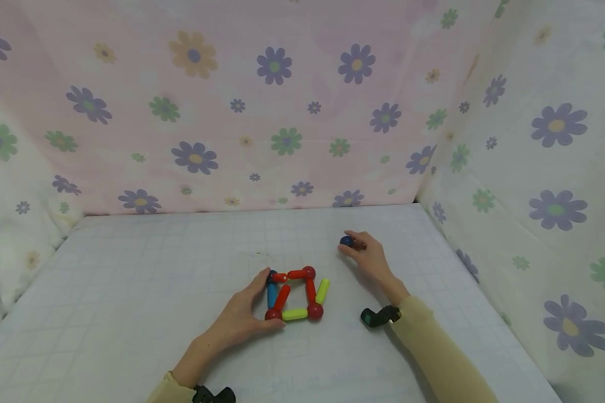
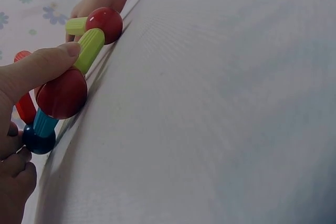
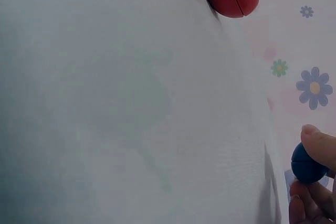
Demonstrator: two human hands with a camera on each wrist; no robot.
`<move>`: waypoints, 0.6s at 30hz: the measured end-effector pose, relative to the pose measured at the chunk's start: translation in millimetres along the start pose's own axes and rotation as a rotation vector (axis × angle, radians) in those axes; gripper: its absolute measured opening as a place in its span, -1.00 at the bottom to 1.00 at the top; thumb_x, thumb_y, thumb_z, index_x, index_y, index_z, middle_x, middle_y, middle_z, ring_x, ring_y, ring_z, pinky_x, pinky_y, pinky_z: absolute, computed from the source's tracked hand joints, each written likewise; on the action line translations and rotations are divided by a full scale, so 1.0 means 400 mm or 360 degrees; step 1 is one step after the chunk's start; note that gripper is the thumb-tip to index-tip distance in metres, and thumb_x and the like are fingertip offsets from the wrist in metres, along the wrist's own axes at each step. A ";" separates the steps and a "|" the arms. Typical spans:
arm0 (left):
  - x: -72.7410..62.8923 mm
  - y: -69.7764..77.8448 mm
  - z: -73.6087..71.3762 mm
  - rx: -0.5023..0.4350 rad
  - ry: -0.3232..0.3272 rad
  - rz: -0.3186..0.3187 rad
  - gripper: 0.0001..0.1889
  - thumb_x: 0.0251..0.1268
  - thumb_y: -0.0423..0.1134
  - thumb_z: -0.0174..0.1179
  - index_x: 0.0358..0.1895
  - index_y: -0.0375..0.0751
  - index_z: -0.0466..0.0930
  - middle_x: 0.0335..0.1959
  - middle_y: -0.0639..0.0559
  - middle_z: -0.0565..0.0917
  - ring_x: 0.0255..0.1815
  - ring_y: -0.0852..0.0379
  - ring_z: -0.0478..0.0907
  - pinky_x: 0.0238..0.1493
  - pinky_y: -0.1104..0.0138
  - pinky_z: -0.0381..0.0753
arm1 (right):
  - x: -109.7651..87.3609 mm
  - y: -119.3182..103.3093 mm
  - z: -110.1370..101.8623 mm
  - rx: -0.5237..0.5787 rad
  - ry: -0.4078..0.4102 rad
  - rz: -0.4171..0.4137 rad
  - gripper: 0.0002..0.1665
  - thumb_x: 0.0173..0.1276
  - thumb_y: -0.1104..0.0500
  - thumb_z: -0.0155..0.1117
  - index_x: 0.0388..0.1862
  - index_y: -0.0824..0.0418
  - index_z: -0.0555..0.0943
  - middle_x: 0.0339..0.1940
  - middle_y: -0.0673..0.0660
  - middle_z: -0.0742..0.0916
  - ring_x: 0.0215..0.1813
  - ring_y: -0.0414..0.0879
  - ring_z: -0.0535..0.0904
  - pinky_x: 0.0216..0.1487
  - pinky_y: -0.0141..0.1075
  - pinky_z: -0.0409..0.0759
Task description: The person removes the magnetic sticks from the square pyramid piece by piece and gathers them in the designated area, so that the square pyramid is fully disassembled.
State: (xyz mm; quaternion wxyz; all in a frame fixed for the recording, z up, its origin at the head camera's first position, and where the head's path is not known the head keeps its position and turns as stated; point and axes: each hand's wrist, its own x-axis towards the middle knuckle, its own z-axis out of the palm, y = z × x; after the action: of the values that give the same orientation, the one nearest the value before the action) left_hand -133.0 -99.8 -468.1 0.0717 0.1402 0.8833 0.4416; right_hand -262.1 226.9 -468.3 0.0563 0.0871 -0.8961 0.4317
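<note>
A small frame of balls and short rods lies on the table, with red balls (image 1: 315, 311), a dark blue ball, red rods (image 1: 310, 291), a blue rod (image 1: 271, 295) and yellow-green rods (image 1: 295, 314). My left hand (image 1: 239, 316) grips its left side. In the left wrist view the thumb lies along a yellow-green rod (image 2: 90, 50) beside a red ball (image 2: 63, 94), and fingers touch the dark blue ball (image 2: 39, 139). Farther back on the right, my right hand (image 1: 370, 257) pinches a separate blue ball (image 3: 307, 163) between thumb and fingers.
The white table (image 1: 146, 291) carries a faint grid. Flower-patterned cloth (image 1: 292, 112) stands behind it and along both sides. A small yellowish mark (image 1: 259, 253) shows on the table behind the frame.
</note>
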 end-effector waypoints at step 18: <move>0.000 0.000 0.001 -0.0005 -0.0001 -0.0032 0.17 -0.07 0.12 0.56 0.61 0.05 0.03 0.60 0.08 0.16 0.61 -0.03 0.10 0.47 -0.08 0.28 | 0.054 0.008 0.029 0.0073 0.0131 0.0220 -0.42 0.36 0.10 0.39 0.31 0.22 0.52 0.18 0.27 0.64 0.14 0.12 0.54 0.20 -0.06 0.57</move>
State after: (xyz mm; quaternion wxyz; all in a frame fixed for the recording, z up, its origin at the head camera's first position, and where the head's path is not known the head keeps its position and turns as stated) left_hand -132.8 -99.5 -468.3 0.0766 0.1315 0.8839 0.4422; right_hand -284.0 217.4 -474.0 0.0613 0.0083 -0.8868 0.4580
